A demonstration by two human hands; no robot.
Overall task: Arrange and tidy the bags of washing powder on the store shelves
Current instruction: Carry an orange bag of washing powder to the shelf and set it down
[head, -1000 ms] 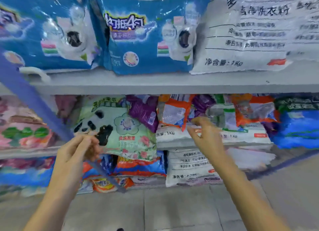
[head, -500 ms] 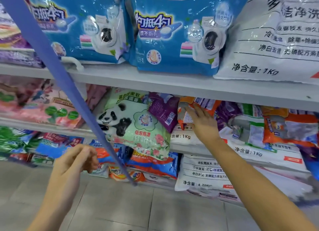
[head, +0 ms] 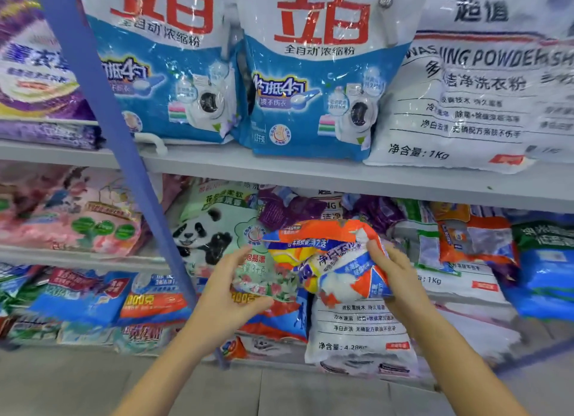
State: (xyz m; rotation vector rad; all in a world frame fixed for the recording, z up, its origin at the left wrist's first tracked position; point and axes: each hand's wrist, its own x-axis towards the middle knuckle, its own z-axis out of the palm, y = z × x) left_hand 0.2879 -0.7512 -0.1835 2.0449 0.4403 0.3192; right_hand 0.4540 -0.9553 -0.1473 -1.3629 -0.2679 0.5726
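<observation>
My right hand (head: 400,279) grips the orange bag (head: 329,254); my left hand (head: 226,291) holds the panda bag (head: 211,229); 立白 bags (head: 313,74) sit above both.

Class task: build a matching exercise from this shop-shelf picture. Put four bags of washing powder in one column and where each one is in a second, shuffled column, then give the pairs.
Bags
1. orange bag
2. panda bag
3. blue washing-machine bags
4. white 4.28Kg bag

Places
A. lowest shelf
B. top shelf
C. held in the right hand, in front of the shelves
D. middle shelf, beside the blue upright, lower corner gripped by the left hand

Pairs: 1-C, 2-D, 3-B, 4-A
</observation>
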